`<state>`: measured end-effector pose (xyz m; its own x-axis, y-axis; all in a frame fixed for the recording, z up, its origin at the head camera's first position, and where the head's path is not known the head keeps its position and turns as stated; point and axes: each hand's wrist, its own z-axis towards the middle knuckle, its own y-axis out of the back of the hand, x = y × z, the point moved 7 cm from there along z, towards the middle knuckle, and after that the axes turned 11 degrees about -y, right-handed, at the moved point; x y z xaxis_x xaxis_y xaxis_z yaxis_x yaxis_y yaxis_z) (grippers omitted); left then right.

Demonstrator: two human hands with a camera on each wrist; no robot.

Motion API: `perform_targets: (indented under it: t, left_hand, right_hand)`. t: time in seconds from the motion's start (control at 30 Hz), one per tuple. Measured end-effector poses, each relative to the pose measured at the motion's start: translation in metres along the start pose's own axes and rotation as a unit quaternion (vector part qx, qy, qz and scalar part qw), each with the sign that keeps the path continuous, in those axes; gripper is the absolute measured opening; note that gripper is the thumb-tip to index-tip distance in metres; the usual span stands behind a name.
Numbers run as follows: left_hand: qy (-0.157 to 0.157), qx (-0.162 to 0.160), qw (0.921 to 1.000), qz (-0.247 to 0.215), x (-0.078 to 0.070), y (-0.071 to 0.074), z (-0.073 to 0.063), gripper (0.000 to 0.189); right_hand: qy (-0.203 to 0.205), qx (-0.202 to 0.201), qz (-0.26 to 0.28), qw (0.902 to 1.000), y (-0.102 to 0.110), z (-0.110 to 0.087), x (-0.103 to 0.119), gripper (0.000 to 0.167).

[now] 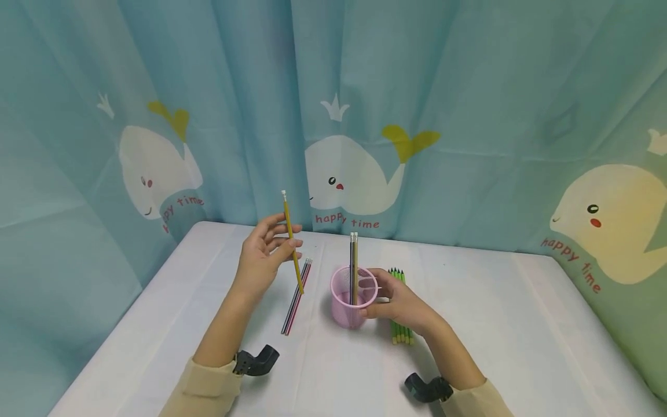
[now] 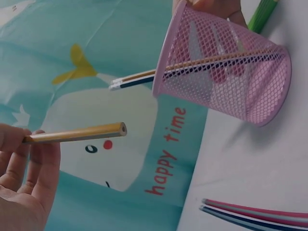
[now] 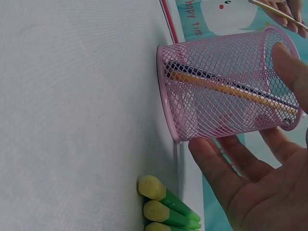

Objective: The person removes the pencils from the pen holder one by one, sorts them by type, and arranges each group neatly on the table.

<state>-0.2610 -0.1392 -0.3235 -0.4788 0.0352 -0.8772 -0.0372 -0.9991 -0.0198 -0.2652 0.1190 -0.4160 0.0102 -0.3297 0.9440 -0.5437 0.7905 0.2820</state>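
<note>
A yellow pencil (image 1: 293, 249) stands nearly upright in my left hand (image 1: 266, 252), pinched between thumb and fingers, its white eraser end up. In the left wrist view its flat lower end (image 2: 122, 129) points toward the cup. My right hand (image 1: 398, 301) grips the pink mesh pencil cup (image 1: 348, 317) from its right side, thumb at the near rim and fingers around the far side. Inside the cup lean a dark blue pencil (image 1: 351, 263) and a yellow one (image 1: 356, 266), white erasers up. The cup stands on the white table.
Dark blue and red pencils (image 1: 297, 298) lie together left of the cup. Several green pencils (image 1: 401, 333) with yellow ends lie in a row to its right, partly behind my right hand. A blue curtain (image 1: 250, 87) with whales hangs behind the table (image 1: 490, 324).
</note>
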Motion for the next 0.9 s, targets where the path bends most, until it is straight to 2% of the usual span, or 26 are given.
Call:
perform_targets:
  t: [0.3,0.6,0.9]
  left_hand:
    - [0.040,-0.009,0.9991,-0.011,0.014,0.012,0.000,0.048]
    - [0.066,-0.003,0.9977,-0.014,0.024,0.014,-0.001,0.048]
    - [0.091,0.007,0.9958,0.005,0.033,0.018,-0.001,0.048]
  right_hand:
    - [0.002,0.004,0.002,1.0000,-0.003,0.000,0.002,0.071]
    - [-0.005,-0.004,-0.001,1.0000,-0.001,-0.001,0.000,0.072]
    - [-0.007,-0.006,-0.004,1.0000,-0.001,-0.001,-0.001,0.072]
